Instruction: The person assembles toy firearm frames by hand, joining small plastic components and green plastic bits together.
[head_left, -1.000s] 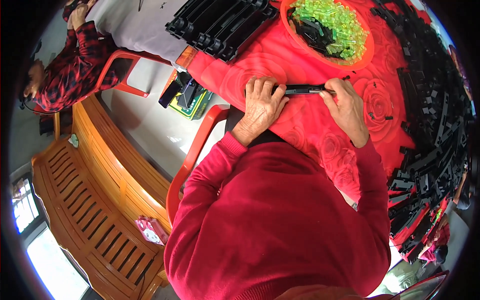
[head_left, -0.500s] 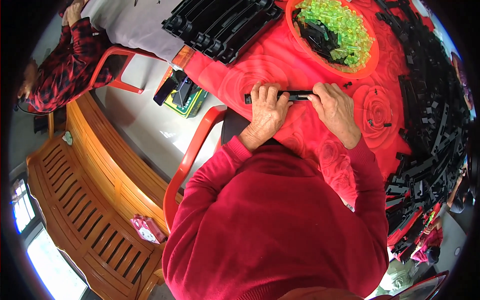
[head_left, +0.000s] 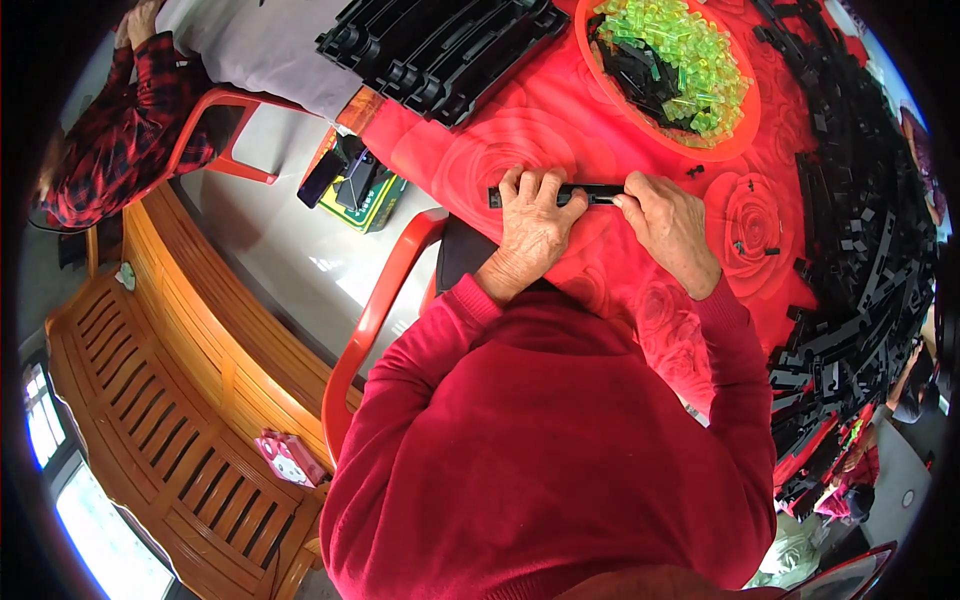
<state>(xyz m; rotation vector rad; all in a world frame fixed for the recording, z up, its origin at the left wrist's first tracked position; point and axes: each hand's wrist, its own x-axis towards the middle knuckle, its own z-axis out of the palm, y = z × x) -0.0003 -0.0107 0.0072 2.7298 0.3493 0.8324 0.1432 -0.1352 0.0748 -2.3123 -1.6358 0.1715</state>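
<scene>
A long, narrow black plastic strip lies crosswise over the red rose-print tablecloth. My left hand is closed over its left part, fingers on the far side and thumb along the near edge. At its right end my right hand pinches it, thumb and fingers together. Whether a smaller piece sits under my right fingertips is hidden. Beyond the hands stands an orange-red basin of small translucent yellow-green pieces and black plastic parts.
Stacked long black mouldings lie at the far left of the table. A large heap of black parts covers the right side. Left are a red chair, a wooden bench and a green box. A person in a plaid shirt sits far left.
Both hands stay on the black strip, with only slight shifts of the right fingers. The whole view has moved a little.
</scene>
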